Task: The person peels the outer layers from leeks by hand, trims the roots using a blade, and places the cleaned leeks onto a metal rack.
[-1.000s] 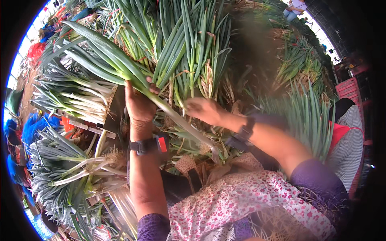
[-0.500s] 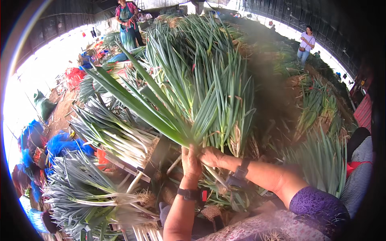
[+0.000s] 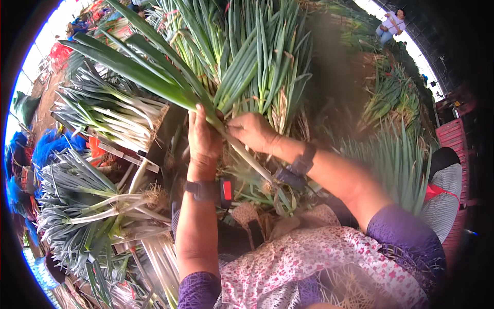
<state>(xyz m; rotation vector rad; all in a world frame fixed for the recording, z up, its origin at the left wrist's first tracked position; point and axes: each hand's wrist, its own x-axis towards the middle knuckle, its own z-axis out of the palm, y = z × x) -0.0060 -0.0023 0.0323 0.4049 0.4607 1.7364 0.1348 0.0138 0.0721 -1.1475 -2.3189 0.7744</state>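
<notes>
My left hand (image 3: 205,135) is closed around a large green onion (image 3: 246,158) where its leaves meet the stalk, thumb pointing up. The broad green leaves fan toward the upper left, and the pale stalk slants down to the right, with its root end near my right wrist. My right hand (image 3: 256,131) is closed, fingertips pinching at the side of the same stalk just right of my left hand. What exactly lies between those fingertips is hidden. Beyond both hands stands a thick pile of untrimmed green onions (image 3: 265,56).
At left, a bundle of white-stalked onions (image 3: 121,110) lies beside a metal-edged rack (image 3: 128,157); another heap (image 3: 77,206) sits nearer. Blue netting (image 3: 56,149) is farther left. More onions (image 3: 386,159) lie at right beside a red slatted crate (image 3: 453,139). A person (image 3: 391,26) stands far right.
The view has tipped down, showing more of my apron. My hands have the onion turned so its pale stalk shows below them. The person at far left is out of view.
</notes>
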